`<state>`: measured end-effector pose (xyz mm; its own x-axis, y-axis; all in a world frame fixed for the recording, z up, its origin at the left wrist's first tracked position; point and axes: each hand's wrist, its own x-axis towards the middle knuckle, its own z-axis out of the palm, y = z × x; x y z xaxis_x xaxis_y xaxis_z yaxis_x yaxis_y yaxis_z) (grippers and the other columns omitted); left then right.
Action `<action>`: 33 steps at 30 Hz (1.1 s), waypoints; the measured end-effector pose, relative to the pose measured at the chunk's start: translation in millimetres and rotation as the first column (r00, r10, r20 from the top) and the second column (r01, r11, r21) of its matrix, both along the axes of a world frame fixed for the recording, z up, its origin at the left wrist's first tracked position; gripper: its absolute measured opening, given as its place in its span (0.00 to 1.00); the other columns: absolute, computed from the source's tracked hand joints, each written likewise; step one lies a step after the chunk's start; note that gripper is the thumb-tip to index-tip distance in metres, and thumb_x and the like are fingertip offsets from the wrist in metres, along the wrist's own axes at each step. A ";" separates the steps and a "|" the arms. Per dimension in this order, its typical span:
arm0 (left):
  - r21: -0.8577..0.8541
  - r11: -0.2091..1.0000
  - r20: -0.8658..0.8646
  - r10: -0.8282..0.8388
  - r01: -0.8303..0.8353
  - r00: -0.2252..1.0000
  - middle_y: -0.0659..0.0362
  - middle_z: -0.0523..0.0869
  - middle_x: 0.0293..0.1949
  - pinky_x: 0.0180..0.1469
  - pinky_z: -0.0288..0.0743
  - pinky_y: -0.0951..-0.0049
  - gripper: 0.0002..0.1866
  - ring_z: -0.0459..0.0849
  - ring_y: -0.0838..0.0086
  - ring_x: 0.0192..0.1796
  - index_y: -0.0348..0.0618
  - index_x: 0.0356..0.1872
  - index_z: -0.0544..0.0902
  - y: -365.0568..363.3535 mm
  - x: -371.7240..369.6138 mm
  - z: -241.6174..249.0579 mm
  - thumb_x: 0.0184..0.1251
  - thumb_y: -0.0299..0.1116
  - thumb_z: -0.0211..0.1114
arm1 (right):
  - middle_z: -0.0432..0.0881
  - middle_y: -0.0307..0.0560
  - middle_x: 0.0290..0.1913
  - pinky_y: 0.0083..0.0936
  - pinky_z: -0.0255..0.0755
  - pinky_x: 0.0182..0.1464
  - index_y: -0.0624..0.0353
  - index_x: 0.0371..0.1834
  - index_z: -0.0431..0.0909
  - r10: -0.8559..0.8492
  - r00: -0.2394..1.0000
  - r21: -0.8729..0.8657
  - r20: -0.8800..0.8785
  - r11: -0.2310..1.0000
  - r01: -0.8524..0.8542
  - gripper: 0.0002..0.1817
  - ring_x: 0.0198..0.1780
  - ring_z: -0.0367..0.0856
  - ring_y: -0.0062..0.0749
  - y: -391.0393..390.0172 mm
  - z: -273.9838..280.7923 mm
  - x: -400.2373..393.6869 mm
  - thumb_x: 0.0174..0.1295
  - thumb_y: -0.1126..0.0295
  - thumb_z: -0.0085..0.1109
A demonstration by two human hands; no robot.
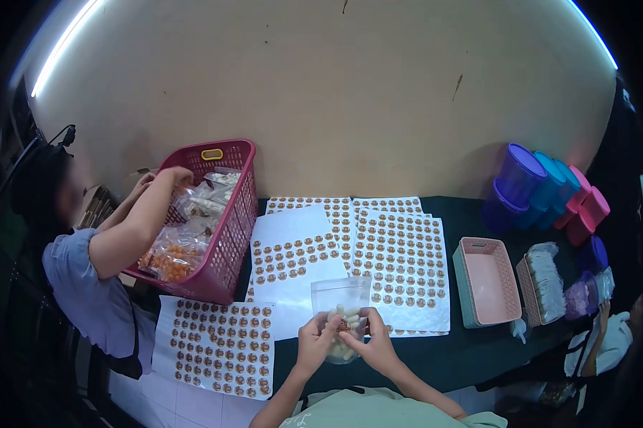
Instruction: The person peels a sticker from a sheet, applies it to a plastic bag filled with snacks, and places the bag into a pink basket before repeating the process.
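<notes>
Sticker sheets (400, 267) on dark-green table (439, 364)

No text is legible before you: round brown labels (400, 260) dot white sheets (286, 227), another (344, 325) shows at the clear pouch (325, 292) you hold, all with print too small to read, and pale script (294, 421) on your green shirt (378, 414) cannot be made out.

Both forearms bare, converging from the lower edge of view. Left forearm (284, 394) slants up and to the right; right forearm (425, 394) slants up and to the left, with more of its length visible. Left hand (316, 346) and right hand (375, 349) sit roughly level, facing each other, in a gripping pose. Left thumb (331, 326) angles up and inward; right thumb (351, 342) points inward, tip lower. Remaining fingers partly hidden.
</notes>
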<state>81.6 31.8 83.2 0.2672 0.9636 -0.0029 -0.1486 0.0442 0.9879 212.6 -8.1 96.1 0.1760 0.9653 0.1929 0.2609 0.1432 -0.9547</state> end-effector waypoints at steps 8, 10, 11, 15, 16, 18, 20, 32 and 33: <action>-0.012 0.986 -0.007 -0.167 0.166 0.986 0.59 0.82 0.33 0.37 0.71 0.82 0.15 0.77 0.84 0.36 0.32 0.43 0.76 1.4 -12.2 13.4 0.65 0.36 0.56 | 0.72 0.41 0.34 0.15 0.69 0.31 0.65 0.39 0.69 0.013 0.939 -0.084 -0.343 0.996 -0.044 0.16 0.32 0.71 0.17 -7.4 -0.2 2.0 0.51 0.70 0.62; -0.027 0.961 -0.057 -0.276 0.275 0.959 0.60 0.80 0.36 0.39 0.70 0.82 0.14 0.76 0.83 0.38 0.32 0.43 0.74 -2.2 -15.3 21.2 0.65 0.34 0.55 | 0.72 0.41 0.36 0.14 0.69 0.32 0.66 0.38 0.70 0.016 0.898 -0.106 -0.439 0.992 -0.069 0.13 0.34 0.72 0.15 -10.3 0.2 4.0 0.53 0.72 0.61; -0.023 0.958 -0.065 -0.286 0.285 0.956 0.60 0.80 0.37 0.40 0.70 0.82 0.14 0.76 0.83 0.39 0.32 0.45 0.74 -2.4 -15.7 18.2 0.65 0.34 0.56 | 0.73 0.40 0.35 0.12 0.69 0.31 0.65 0.37 0.71 -0.001 0.924 -0.061 -0.382 0.998 -0.024 0.11 0.35 0.72 0.14 -11.4 -3.3 4.6 0.54 0.73 0.60; -0.009 0.955 -0.096 -0.295 0.295 0.951 0.59 0.80 0.38 0.40 0.70 0.83 0.15 0.76 0.83 0.39 0.32 0.46 0.73 -6.4 -13.7 26.4 0.65 0.33 0.56 | 0.73 0.35 0.29 0.10 0.68 0.30 0.64 0.33 0.72 -0.078 0.899 0.036 -0.431 0.994 0.103 0.09 0.30 0.71 0.12 -11.1 3.9 -0.7 0.54 0.73 0.60; -0.003 0.957 -0.052 -0.291 0.292 0.955 0.59 0.80 0.38 0.41 0.71 0.82 0.15 0.76 0.83 0.40 0.32 0.47 0.72 -8.4 -11.8 26.8 0.64 0.33 0.56 | 0.73 0.35 0.29 0.10 0.68 0.30 0.64 0.33 0.72 -0.075 0.900 0.038 -0.429 0.994 0.100 0.09 0.30 0.71 0.12 -10.4 6.4 -0.7 0.54 0.73 0.60; 0.006 0.958 -0.007 -0.288 0.288 0.958 0.59 0.79 0.39 0.41 0.71 0.82 0.16 0.76 0.82 0.40 0.32 0.49 0.71 -11.8 -7.1 25.0 0.63 0.32 0.57 | 0.72 0.33 0.26 0.10 0.65 0.26 0.64 0.31 0.73 -0.126 0.889 0.013 -0.441 0.989 0.147 0.08 0.25 0.67 0.11 -8.8 10.4 0.4 0.52 0.73 0.62; -0.013 0.968 0.012 -0.252 0.252 0.968 0.58 0.79 0.39 0.41 0.72 0.81 0.18 0.76 0.82 0.40 0.33 0.50 0.70 -14.8 -3.0 21.9 0.62 0.30 0.59 | 0.71 0.34 0.25 0.10 0.63 0.24 0.64 0.29 0.73 -0.124 0.944 0.070 -0.305 0.986 0.152 0.08 0.23 0.65 0.11 -7.1 12.7 5.6 0.52 0.73 0.62; -0.088 0.960 0.075 -0.260 0.266 0.963 0.58 0.79 0.39 0.42 0.72 0.81 0.19 0.76 0.82 0.40 0.36 0.49 0.70 -24.2 4.2 22.9 0.59 0.32 0.62 | 0.66 0.31 0.18 0.11 0.53 0.19 0.63 0.23 0.71 -0.169 0.961 0.062 -0.219 0.981 0.186 0.12 0.19 0.59 0.09 -7.5 3.4 12.0 0.48 0.70 0.66; -0.092 0.958 0.074 -0.264 0.270 0.962 0.58 0.79 0.39 0.42 0.72 0.81 0.19 0.76 0.82 0.40 0.36 0.49 0.70 -23.2 4.3 21.7 0.59 0.32 0.62 | 0.66 0.31 0.18 0.12 0.53 0.18 0.63 0.23 0.71 -0.144 0.973 0.068 -0.182 0.985 0.158 0.13 0.18 0.59 0.10 -6.8 3.0 12.5 0.47 0.69 0.66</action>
<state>86.0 8.6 104.9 0.5173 0.8528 -0.0715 -0.1772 0.1885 0.9660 225.1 -14.9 99.1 0.3566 0.9073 0.2230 0.1144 0.1945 -0.9742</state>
